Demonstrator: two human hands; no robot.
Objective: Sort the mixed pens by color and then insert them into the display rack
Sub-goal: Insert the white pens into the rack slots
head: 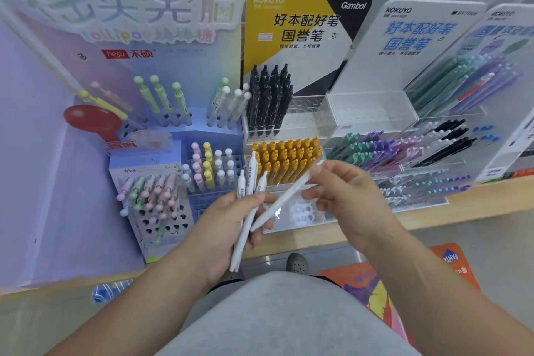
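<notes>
Head view, person standing at a shop table (476, 202) crowded with pen racks.

Left hand (222, 228): fingers curled round a bundle of white pens (252, 173), three as far as can be counted; clicker ends up and far, tips pointing down and near, past the palm; the bundle leans slightly right.

Right hand (346, 191): thumb and fingers pinch the upper end of a single white pen (289, 193); this pen lies on a diagonal, high end right, low end left; its lower tip sits against the left hand's fingers, just beside the bundle.

Both hands are held above the near edge of the table, in front of the display rack (306, 121); none of the held pens is in a slot.

Display rack: clear tiers, yellow-and-black backboard; black pens (268, 101) stand in the left part of the far tier, with open holes to their right; yellow pens (289, 159) fill the middle tier; the near tier (303, 212) shows empty holes and lies directly below the hands.

Left of it: a pastel rack (150, 165) with round-topped pens in green, pink, yellow and white; some lean askew.

Right of it: another clear rack (375, 113); mint and purple pens (364, 147) in its nearer rows, black ones further right; much of that side is blurred.

Near, below the table edge: a grey shirt (274, 312), one dark shoe (297, 263), an orange printed bag (448, 260) on the floor to the right.
</notes>
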